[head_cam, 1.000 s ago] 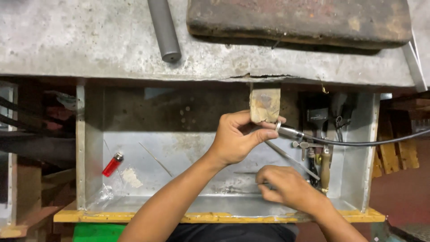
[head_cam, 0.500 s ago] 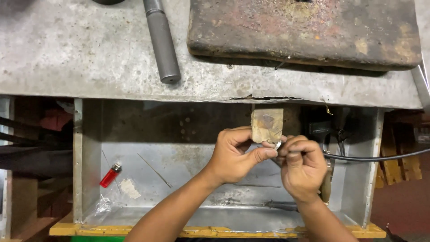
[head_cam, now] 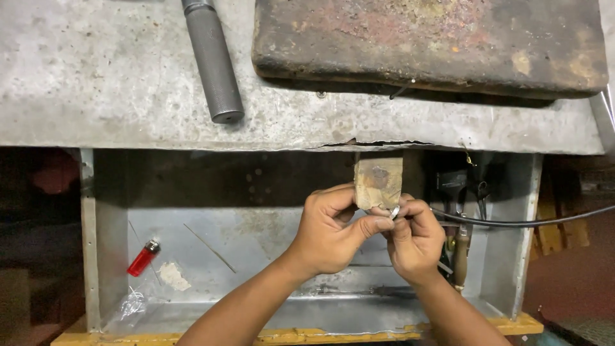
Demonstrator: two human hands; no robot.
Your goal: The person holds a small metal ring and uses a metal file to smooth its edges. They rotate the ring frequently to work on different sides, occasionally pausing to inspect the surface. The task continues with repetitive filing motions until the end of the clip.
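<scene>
Both hands pinch a small silvery metal ring [head_cam: 395, 211] at the worn wooden bench peg [head_cam: 378, 182], frame centre.
Left hand [head_cam: 333, 227] at 9 o'clock and right hand [head_cam: 415, 238] at 3: fingers closed on the ring. Best braced against the peg. Ring axis unclear, too small. Red lighter [head_cam: 143, 257] in the tray points to 1 o'clock.

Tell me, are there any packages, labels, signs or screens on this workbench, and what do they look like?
Plastic bag: clear, crumpled, lower left corner of the metal tray, below the red lighter.
No labels, signs or screens show.
Both hands, left hand and right hand, pinch a small silvery piece by the wooden peg; no packaging there.
</scene>
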